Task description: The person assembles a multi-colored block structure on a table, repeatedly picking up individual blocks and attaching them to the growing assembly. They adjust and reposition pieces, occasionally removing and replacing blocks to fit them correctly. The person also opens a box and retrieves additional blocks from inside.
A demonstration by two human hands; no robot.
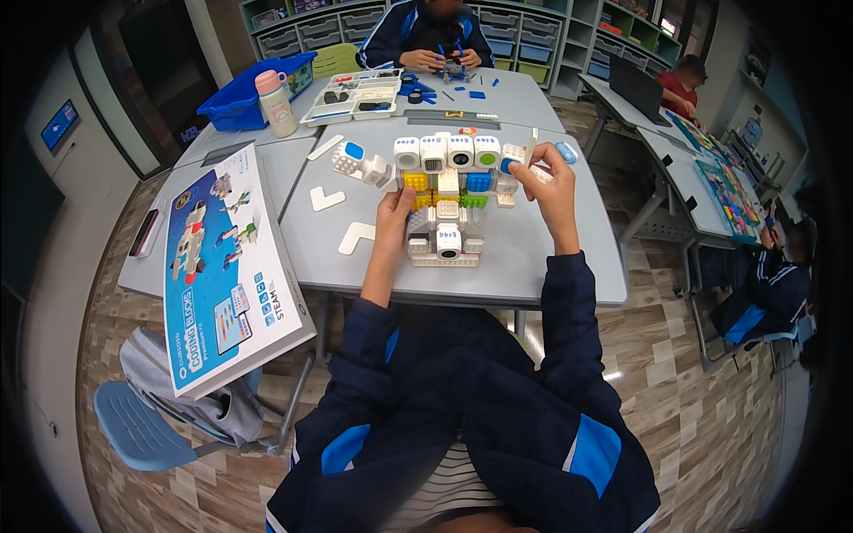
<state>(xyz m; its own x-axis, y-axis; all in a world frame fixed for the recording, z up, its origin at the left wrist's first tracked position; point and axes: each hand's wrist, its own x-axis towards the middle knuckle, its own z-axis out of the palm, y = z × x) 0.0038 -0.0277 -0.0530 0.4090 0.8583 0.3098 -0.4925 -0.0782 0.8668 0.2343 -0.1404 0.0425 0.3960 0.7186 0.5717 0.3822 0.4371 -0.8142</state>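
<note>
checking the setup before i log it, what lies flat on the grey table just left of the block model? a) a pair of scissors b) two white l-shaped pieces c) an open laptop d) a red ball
b: two white L-shaped pieces lie flat on the grey table, left of the block model that the left hand touches.

Even, bright overhead room light; soft short shadows under the block model (449,200) on the grey table (542,258). Sheen on the wood floor (675,355). Strong fisheye bend, dark vignette at corners. Centre sharp, far edges softer.
</note>
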